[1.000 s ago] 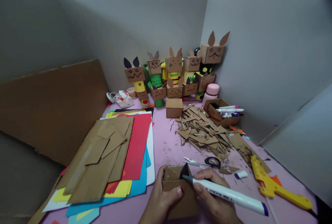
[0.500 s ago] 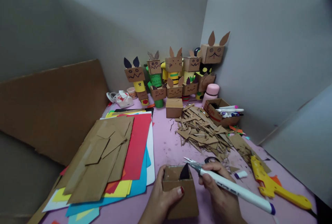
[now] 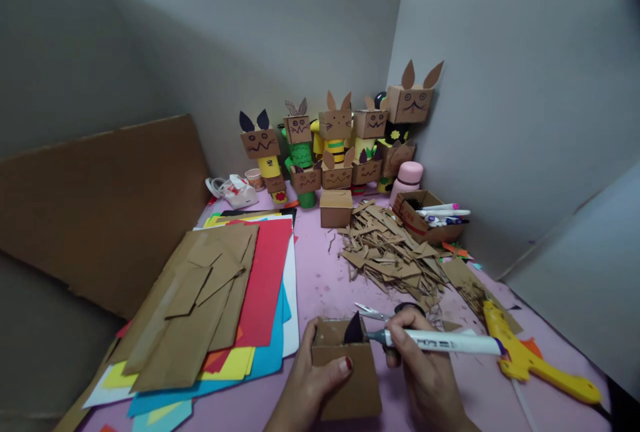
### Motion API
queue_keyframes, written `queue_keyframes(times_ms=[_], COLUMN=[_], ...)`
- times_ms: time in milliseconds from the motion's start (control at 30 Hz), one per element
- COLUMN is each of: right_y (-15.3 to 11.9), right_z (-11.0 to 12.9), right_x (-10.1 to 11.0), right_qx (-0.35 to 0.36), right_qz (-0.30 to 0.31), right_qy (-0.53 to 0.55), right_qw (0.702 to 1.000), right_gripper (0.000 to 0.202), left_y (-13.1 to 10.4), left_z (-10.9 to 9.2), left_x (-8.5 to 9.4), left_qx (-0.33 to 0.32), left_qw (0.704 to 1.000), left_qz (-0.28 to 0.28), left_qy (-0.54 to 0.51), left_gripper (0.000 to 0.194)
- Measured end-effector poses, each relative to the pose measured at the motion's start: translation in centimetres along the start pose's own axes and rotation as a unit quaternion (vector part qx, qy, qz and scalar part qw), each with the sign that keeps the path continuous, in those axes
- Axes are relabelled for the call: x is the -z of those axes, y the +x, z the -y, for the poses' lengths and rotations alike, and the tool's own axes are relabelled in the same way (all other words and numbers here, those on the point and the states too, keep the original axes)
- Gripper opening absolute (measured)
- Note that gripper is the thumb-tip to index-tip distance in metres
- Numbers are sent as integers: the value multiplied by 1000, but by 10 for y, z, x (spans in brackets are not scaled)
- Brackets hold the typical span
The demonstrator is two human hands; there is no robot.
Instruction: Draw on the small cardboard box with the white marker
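Near the table's front, my left hand grips a small cardboard box, its thumb across the near face. A dark pointed paper ear stands up on the top of the box. My right hand holds a white marker almost level, its grey tip close beside the base of the ear; whether it touches I cannot tell. Just behind the hands lie scissors, their dark handle partly hidden by my right fingers.
Cardboard sheets lie over coloured paper on the left. Cardboard scraps are heaped right of centre. A yellow glue gun and a box of markers are on the right. Cardboard animal figures stand at the back, behind a plain box.
The marker has swung from slanting down to the right to nearly level, its tip moving lower on the ear's right side. My left hand and the box have barely shifted.
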State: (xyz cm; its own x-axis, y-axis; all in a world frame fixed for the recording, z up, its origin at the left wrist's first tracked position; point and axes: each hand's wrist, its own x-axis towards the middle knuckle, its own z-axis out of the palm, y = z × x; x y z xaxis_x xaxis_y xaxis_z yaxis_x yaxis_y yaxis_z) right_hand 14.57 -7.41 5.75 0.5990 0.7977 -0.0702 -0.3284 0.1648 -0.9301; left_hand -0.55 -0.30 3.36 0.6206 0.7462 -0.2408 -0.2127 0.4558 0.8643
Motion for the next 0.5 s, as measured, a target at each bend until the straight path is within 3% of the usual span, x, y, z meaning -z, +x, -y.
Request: queue_keyframes(times_ms=[500], right_y=[-2], right_z=[2], right_x=[-2], right_qx=[7], right_qz=[15], right_qy=[3], right_qw=[1000], right_gripper=[42], left_y=[-2], left_z=[-4], left_x=[-1], left_qx=[13], left_qw=[1000], left_qz=[10], left_qy=[19], left_gripper=[80])
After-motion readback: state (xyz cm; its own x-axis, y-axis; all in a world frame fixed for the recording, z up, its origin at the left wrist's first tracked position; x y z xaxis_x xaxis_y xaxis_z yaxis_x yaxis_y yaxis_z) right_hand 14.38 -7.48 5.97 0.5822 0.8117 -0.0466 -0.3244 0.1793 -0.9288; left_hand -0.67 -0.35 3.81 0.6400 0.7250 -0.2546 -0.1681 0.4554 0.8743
